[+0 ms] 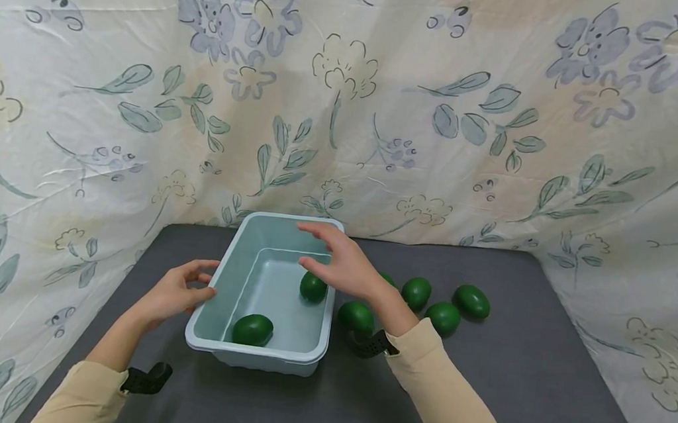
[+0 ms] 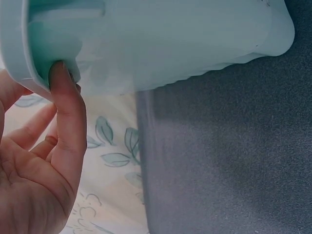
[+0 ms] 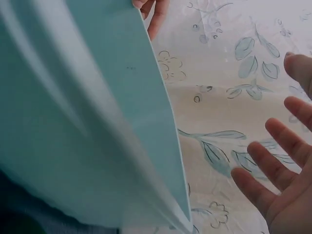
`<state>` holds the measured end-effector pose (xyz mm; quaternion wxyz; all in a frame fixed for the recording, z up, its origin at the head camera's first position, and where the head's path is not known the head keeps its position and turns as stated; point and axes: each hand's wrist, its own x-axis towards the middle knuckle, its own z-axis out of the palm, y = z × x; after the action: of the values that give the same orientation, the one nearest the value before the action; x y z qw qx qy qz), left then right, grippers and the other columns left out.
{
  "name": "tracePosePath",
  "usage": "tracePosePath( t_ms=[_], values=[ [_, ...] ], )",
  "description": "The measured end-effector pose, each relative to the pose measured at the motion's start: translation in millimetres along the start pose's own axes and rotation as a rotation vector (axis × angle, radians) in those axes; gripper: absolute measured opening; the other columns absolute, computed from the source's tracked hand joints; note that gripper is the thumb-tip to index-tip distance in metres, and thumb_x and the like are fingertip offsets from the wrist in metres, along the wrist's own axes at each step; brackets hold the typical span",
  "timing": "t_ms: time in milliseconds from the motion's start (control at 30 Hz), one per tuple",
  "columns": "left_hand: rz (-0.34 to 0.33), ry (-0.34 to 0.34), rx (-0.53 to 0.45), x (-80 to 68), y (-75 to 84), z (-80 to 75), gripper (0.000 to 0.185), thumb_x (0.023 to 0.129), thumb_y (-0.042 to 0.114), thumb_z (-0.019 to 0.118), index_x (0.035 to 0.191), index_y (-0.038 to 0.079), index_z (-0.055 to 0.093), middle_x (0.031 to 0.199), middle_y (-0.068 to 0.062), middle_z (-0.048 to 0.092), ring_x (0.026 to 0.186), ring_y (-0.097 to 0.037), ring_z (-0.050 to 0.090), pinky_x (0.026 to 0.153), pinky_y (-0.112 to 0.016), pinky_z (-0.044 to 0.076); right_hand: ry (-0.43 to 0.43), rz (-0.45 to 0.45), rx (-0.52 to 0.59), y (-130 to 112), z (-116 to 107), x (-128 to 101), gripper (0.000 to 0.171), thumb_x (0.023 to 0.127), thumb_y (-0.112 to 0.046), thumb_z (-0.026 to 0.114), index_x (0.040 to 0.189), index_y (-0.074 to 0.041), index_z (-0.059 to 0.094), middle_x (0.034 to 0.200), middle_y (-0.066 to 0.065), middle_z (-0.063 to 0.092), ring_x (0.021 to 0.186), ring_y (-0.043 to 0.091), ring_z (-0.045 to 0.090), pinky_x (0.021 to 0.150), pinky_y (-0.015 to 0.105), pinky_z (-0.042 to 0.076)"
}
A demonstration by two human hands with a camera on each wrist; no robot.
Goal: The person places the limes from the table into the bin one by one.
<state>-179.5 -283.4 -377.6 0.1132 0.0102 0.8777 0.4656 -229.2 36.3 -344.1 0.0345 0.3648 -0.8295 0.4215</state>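
A light blue-green plastic basin (image 1: 273, 283) stands on the dark table, left of the middle. Two smooth, dark green oval fruits lie inside it: one fruit (image 1: 252, 330) near the front, another (image 1: 312, 288) by the right wall. My left hand (image 1: 177, 292) holds the basin's left rim; in the left wrist view its thumb (image 2: 66, 102) presses the outer wall under the lip. Above the right rim, my right hand (image 1: 343, 262) is spread with nothing in it. The right wrist view shows the same hand (image 3: 287, 180) with fingers apart, beside the basin wall (image 3: 151, 117).
Several more green fruits lie on the table right of the basin, among them a near one (image 1: 356, 318) and the far right one (image 1: 472, 302). One is partly hidden behind my right wrist. A floral cloth (image 1: 380, 142) hangs behind the grey table (image 1: 516, 385).
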Motion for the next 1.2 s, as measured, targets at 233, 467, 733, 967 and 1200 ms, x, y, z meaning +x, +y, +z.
tracePosePath(
  t_ms=[233,467,733,967,1200],
  values=[
    [0.001,-0.003,-0.008,0.0,0.2,-0.3,0.061,0.087,0.012,0.061,0.140,0.008,0.032,0.115,-0.022,0.050,0.082,-0.023,0.058,0.062,-0.036,0.052,0.002,-0.065,-0.008,4,-11,-20,0.053,0.087,-0.027,0.063,0.136,-0.021,0.044,0.137,-0.005,0.043,0.121,0.013,0.046,0.094,0.041,0.043],
    [0.001,-0.002,-0.004,0.1,-0.3,-0.3,0.061,0.087,0.013,0.062,0.140,0.008,0.032,0.116,-0.022,0.049,0.083,-0.023,0.058,0.062,-0.036,0.052,0.020,-0.073,-0.009,13,-20,-43,0.054,0.086,-0.024,0.065,0.136,-0.018,0.044,0.136,-0.003,0.044,0.122,0.013,0.044,0.094,0.040,0.042],
    [0.010,-0.011,-0.010,0.2,-1.2,-0.9,0.061,0.088,0.013,0.061,0.141,0.007,0.032,0.116,-0.022,0.049,0.085,-0.023,0.058,0.063,-0.036,0.052,0.025,-0.027,-0.063,28,-30,-72,0.056,0.086,-0.028,0.065,0.137,-0.018,0.043,0.138,-0.003,0.042,0.122,0.013,0.044,0.092,0.038,0.043],
    [0.002,-0.011,-0.002,0.2,0.7,-1.1,0.060,0.088,0.013,0.060,0.141,0.007,0.032,0.115,-0.021,0.049,0.084,-0.023,0.057,0.063,-0.036,0.052,0.024,0.008,-0.125,43,-36,-97,0.056,0.086,-0.032,0.064,0.137,-0.025,0.042,0.140,-0.004,0.041,0.126,0.014,0.041,0.097,0.041,0.040],
    [-0.004,-0.010,0.005,0.5,1.2,-0.7,0.060,0.088,0.013,0.060,0.141,0.007,0.032,0.116,-0.021,0.048,0.084,-0.023,0.057,0.063,-0.036,0.052,0.039,-0.011,-0.210,60,-38,-123,0.058,0.084,-0.026,0.067,0.136,-0.022,0.043,0.138,0.003,0.043,0.125,0.019,0.042,0.094,0.042,0.041]
  ],
)
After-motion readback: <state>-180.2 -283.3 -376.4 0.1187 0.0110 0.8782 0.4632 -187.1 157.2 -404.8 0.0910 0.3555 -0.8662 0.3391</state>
